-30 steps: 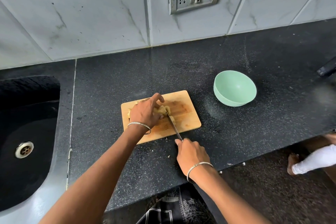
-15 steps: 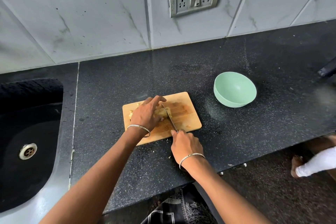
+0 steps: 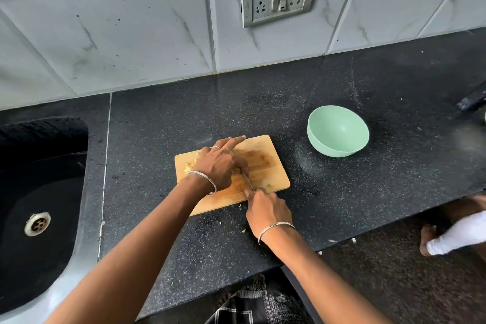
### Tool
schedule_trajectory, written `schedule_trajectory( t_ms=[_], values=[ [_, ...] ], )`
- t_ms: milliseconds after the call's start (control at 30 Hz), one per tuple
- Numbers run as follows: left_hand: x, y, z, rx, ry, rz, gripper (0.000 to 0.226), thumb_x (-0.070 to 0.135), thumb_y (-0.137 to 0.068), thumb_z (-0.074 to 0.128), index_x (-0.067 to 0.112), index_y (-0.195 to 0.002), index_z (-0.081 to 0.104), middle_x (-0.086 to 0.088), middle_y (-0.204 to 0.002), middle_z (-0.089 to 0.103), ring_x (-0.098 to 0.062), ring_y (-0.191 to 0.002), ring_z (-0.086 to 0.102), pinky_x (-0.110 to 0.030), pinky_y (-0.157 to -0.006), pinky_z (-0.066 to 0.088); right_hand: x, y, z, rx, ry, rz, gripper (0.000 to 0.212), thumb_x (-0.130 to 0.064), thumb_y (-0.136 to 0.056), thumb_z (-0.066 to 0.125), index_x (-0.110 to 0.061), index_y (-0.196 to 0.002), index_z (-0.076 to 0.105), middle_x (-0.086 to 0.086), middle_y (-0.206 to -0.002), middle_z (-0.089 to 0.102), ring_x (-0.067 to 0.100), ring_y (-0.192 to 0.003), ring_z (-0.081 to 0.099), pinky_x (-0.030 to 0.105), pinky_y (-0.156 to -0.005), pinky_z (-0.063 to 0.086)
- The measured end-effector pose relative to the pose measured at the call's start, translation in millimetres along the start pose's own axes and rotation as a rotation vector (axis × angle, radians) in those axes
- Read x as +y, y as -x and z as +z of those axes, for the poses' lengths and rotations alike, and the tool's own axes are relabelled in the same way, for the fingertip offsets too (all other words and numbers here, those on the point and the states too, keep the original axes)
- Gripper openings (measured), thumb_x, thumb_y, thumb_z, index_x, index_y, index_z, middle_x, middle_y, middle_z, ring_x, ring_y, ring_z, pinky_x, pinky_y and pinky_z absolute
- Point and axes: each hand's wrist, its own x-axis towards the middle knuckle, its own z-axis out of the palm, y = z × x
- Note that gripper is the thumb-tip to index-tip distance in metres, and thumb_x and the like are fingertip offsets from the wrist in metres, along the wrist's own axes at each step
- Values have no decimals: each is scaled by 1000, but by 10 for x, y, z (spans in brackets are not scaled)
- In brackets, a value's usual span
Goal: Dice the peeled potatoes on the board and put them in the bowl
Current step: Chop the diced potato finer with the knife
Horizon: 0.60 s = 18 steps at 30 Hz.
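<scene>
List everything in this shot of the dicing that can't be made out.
Head view:
- Potato: mostly covered by the left hand; only a few pieces show.
- Knife: handle buried in the right hand, blade partly behind the left hand.
- Dark object on the counter: cut off by the right edge; unidentifiable.

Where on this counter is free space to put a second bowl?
Bare counter lies between the cutting board and the tiled wall, and between the sink and the board. Crowded: the board, under the left hand, right hand, knife and potato pieces.
</scene>
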Motion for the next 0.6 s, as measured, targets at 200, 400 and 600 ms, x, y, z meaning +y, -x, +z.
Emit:
schedule_trajectory(
  t_ms=[200,400,600],
  values=[
    [-66,-6,57,6,67,13,36,19,-88,51,52,-101,61,13,-155,21,-24,-134,34,-51,-95,43,214,264,-4,-23,2,-14,44,-47,-103,25,-14,-105,55,11,-99,67,34,-93,66,34,-62,40],
    [-154,0,118,46,284,54,28,19,-85,54,42,-98,64,9,-146,40,-23,-123,50,-45,-93,46,725,470,-147,5,-10,-33,41,-56,-98,24,-26,-80,44,5,-79,64,32,-78,65,39,-64,50],
    [-49,-15,117,164,386,-55,46,27,-77,73,33,-119,55,4,-121,59,-19,-109,57,-29,-86,43,983,193,-287,63,-103,-37,51,-59,-96,27,-19,-74,49,2,-71,62,32,-72,60,42,-64,46]
  ],
)
